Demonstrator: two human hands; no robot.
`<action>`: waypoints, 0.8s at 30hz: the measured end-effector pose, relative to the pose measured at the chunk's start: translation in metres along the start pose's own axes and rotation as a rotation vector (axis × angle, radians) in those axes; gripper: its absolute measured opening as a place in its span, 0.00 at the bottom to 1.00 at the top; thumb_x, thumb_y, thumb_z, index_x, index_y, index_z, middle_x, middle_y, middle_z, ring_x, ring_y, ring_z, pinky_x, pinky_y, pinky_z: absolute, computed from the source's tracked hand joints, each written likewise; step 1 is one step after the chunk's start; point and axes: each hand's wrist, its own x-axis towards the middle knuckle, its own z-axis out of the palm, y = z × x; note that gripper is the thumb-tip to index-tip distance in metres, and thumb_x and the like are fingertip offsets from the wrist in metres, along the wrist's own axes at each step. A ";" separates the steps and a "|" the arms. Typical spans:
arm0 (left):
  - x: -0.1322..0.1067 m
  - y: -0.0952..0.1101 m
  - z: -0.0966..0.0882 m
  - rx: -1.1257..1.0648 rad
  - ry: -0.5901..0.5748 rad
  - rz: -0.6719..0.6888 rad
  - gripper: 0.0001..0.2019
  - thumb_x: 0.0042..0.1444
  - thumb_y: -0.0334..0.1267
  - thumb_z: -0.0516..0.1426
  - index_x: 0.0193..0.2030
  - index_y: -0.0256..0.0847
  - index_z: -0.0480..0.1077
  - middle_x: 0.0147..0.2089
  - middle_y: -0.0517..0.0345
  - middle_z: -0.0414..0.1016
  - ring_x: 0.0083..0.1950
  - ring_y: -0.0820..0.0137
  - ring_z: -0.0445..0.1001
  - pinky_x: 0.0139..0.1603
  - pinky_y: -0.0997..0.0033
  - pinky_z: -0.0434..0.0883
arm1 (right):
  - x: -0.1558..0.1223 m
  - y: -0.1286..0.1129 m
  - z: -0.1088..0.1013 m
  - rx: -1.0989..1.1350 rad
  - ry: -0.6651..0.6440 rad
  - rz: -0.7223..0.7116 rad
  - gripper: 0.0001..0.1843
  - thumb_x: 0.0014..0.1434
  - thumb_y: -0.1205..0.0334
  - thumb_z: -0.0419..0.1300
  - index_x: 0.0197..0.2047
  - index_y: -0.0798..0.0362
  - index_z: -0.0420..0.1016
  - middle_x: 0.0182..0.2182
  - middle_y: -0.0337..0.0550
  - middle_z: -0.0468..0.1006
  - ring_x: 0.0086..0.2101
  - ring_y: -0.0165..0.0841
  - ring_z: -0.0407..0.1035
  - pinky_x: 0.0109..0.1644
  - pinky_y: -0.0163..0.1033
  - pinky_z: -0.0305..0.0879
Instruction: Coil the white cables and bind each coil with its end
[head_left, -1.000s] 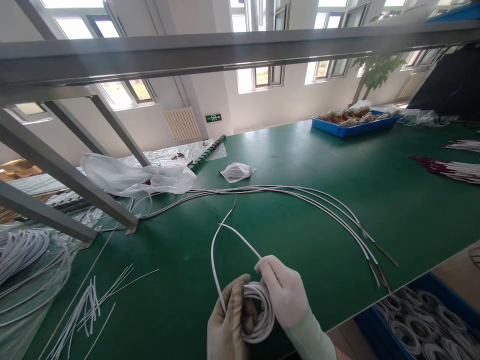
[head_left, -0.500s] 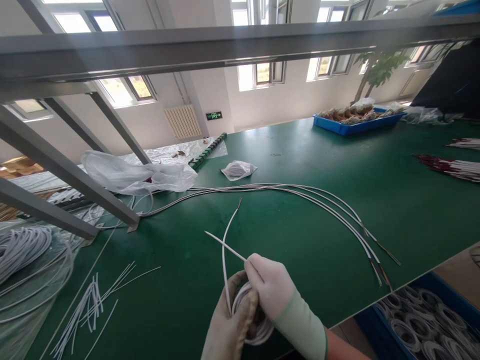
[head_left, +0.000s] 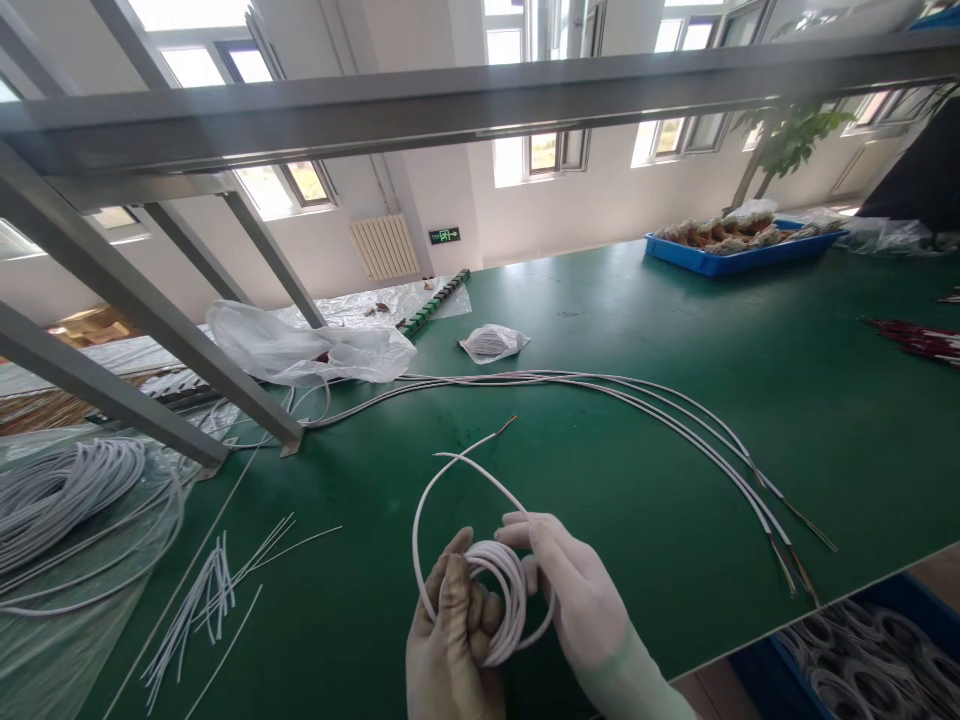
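Gloved left hand (head_left: 454,650) clenched on the white wire coil (head_left: 501,600) above the green table's (head_left: 675,400) near edge, right hand (head_left: 577,600) pinching its loop — loose tail (copper tip bare) could spring free, unwinding turns.

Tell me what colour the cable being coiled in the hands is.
White, seen in the head view: the coiled cable.

Loose tail of the white cable (head_left: 450,480) now arcs wider to the left; right hand (head_left: 574,590) shifts from tail to coil (head_left: 502,600)
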 end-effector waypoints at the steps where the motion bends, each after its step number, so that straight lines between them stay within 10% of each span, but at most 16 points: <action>1: 0.002 -0.001 -0.001 -0.015 0.000 0.011 0.13 0.65 0.41 0.62 0.55 0.44 0.77 0.36 0.59 0.81 0.29 0.72 0.80 0.28 0.76 0.77 | -0.001 0.002 0.000 -0.044 0.050 -0.041 0.28 0.73 0.41 0.49 0.42 0.51 0.83 0.50 0.51 0.79 0.45 0.42 0.77 0.52 0.48 0.76; 12: -0.003 -0.007 -0.002 0.037 -0.172 -0.007 0.08 0.58 0.36 0.68 0.42 0.37 0.77 0.29 0.61 0.78 0.24 0.77 0.75 0.24 0.82 0.72 | 0.024 -0.021 -0.003 -0.463 -0.079 -0.274 0.21 0.71 0.60 0.55 0.24 0.51 0.71 0.25 0.36 0.69 0.25 0.30 0.63 0.29 0.37 0.62; 24: 0.015 -0.016 -0.024 0.078 -0.263 0.047 0.05 0.57 0.36 0.66 0.39 0.43 0.76 0.43 0.55 0.85 0.42 0.65 0.85 0.45 0.69 0.81 | 0.041 -0.027 0.009 -0.461 -0.251 -0.065 0.14 0.65 0.57 0.66 0.28 0.47 0.86 0.36 0.41 0.73 0.39 0.36 0.71 0.39 0.40 0.68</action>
